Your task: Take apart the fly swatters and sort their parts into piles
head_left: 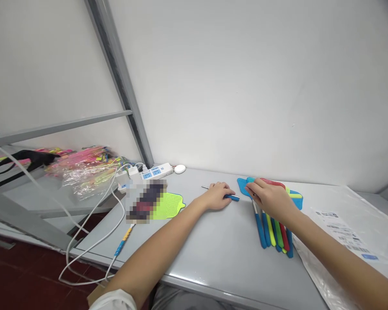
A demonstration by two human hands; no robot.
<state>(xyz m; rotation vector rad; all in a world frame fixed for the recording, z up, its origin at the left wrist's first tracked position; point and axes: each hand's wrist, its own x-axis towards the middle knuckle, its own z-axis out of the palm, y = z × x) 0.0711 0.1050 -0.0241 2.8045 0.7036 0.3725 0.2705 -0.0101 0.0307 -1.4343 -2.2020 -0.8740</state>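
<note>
with left hand (pixel 217 196) on a lone blue-handled rod (pixel 234 197), right hand (pixel 270 196) at a row of swatters (pixel 271 234) on the gray table (pixel 210 245)

with left fingers bent over the blue-handled rod (gripping or merely pinning it, cannot tell); with right thumb and fingertips seemingly pinched on the leftmost blue swatter (pixel 260 229), near its head; probably best to pinch at the neck rather than the mesh, likely bendy; to set it down, follow the slant of the neighbouring handles, pointed toward the near edge; lower gently, without nudging the row toward the white plastic bag (pixel 375 224) just beside it, probably slippery
</note>
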